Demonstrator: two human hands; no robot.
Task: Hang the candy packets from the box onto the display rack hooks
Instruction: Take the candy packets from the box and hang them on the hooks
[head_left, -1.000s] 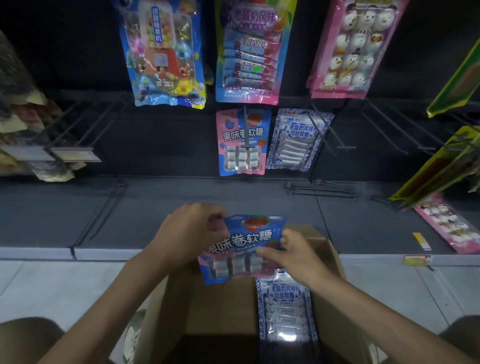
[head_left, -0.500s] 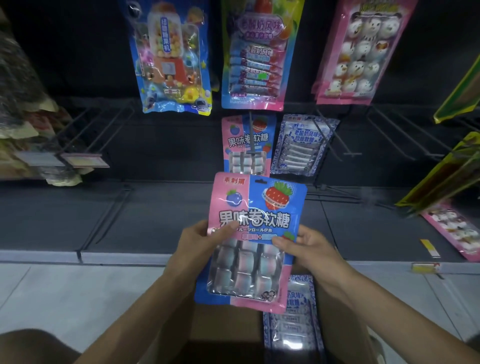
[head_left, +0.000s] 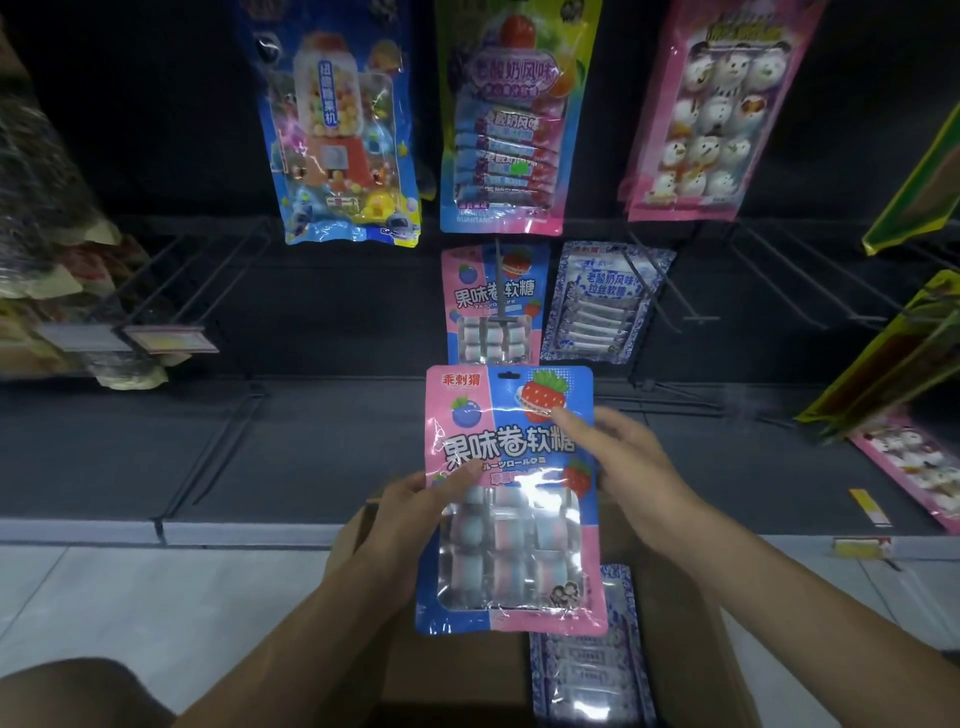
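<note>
I hold a pink-and-blue candy packet (head_left: 511, 499) upright in front of me, its hang hole at the top. My left hand (head_left: 410, 519) grips its left edge and my right hand (head_left: 618, 467) pinches its right side. Just above it a matching packet (head_left: 493, 304) hangs on a wire hook (head_left: 500, 291) of the display rack. Beneath my arms lies the open cardboard box (head_left: 691, 649), with a blue-and-white packet (head_left: 587, 665) lying inside.
Another blue-and-white packet (head_left: 602, 304) hangs right of the matching one. Larger bags hang above: a blue one (head_left: 340, 130), a striped one (head_left: 506, 124), a pink one (head_left: 711, 104). Bare wire hooks (head_left: 779, 280) stick out on the right and left. A dark shelf (head_left: 260, 457) lies below.
Both hands lifted the pink-and-blue packet out of the box and raised it upright toward the hook; my right hand slid higher on its right side.
</note>
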